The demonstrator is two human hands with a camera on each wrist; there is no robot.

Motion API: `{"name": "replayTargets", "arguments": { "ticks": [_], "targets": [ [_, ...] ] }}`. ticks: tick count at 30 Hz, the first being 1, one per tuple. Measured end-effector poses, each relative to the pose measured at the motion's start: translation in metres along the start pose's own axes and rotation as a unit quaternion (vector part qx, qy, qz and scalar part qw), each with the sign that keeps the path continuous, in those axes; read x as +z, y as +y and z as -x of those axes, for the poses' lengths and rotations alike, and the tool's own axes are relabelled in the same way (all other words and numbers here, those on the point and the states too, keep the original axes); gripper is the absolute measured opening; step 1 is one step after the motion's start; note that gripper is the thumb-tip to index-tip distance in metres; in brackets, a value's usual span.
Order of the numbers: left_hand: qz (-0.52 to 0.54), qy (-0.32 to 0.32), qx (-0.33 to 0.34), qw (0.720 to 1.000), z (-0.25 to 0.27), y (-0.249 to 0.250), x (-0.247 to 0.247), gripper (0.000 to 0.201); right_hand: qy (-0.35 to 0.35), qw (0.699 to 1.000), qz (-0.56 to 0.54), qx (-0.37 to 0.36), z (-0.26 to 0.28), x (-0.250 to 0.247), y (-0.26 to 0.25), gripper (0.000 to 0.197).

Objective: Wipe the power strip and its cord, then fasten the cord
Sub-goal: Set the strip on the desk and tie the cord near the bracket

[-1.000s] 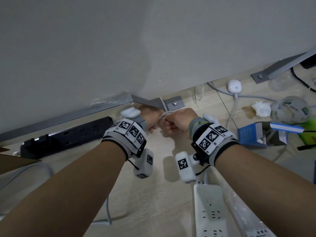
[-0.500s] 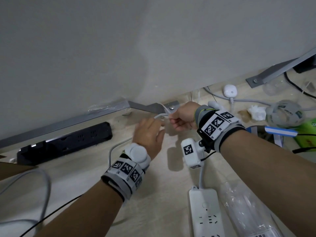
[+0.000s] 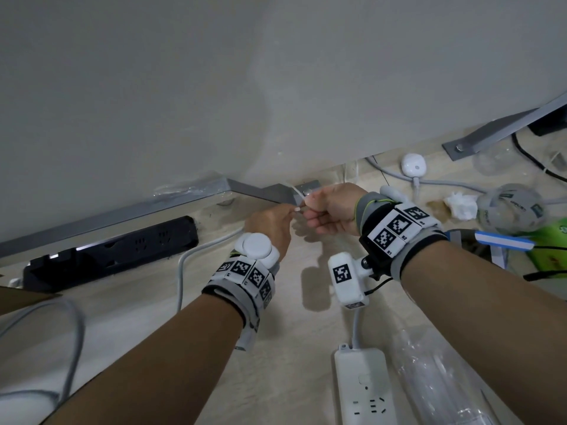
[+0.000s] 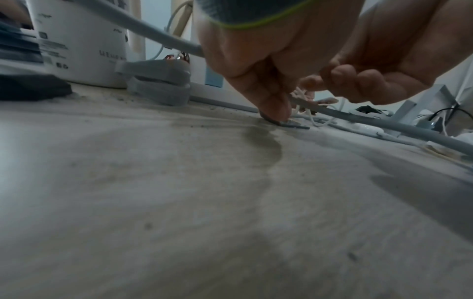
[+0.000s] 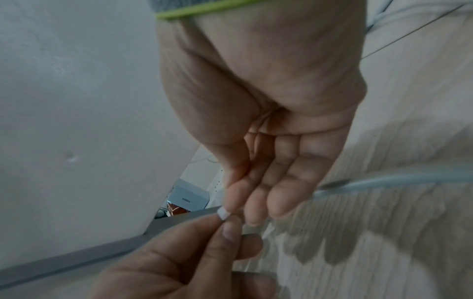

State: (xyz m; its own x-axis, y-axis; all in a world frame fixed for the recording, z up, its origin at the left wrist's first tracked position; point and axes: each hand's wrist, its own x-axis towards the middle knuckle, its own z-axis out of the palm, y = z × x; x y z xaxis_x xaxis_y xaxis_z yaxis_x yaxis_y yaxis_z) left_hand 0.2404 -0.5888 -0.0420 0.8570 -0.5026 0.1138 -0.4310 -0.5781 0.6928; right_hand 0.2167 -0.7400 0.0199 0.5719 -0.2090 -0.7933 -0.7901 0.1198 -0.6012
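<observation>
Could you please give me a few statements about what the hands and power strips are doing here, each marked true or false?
1. Both hands meet at a white cable tie by the metal bracket. True.
2. The white power strip lies on the floor near the right forearm. True.
3. The left hand grips the black power strip. False: that strip lies untouched by the wall.
4. The right hand holds a crumpled tissue. False: the tissue lies on the floor, apart.

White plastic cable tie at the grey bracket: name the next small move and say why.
Probably pull the tail through to tighten: both the left hand and right hand pinch the white plastic cable tie by the grey metal bracket, its loop seemingly loose.
</observation>
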Motion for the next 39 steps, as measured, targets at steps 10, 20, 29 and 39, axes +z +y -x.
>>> {"name": "replayTargets", "arguments": {
  "ticks": [10, 20, 29, 39],
  "targets": [
    [-0.011, -0.012, 0.049, 0.999, -0.002, -0.011, 0.005, 0.015, 0.021, 0.995, -0.079, -0.063, -0.015, 0.014, 0.003, 0.01],
    [-0.008, -0.007, 0.044, 0.999, -0.002, -0.01, 0.007, 0.016, 0.011, 0.994, -0.102, -0.037, -0.022, 0.014, 0.006, 0.005],
    [-0.003, -0.012, 0.034, 0.999, -0.002, -0.006, 0.006, 0.015, 0.022, 0.992, -0.112, -0.044, -0.022, 0.017, 0.007, 0.007],
    [0.07, 0.002, -0.036, 0.997, 0.001, -0.001, 0.003, 0.023, 0.011, 0.992, -0.12, -0.042, -0.023, 0.02, 0.009, 0.008]
  ]
}}
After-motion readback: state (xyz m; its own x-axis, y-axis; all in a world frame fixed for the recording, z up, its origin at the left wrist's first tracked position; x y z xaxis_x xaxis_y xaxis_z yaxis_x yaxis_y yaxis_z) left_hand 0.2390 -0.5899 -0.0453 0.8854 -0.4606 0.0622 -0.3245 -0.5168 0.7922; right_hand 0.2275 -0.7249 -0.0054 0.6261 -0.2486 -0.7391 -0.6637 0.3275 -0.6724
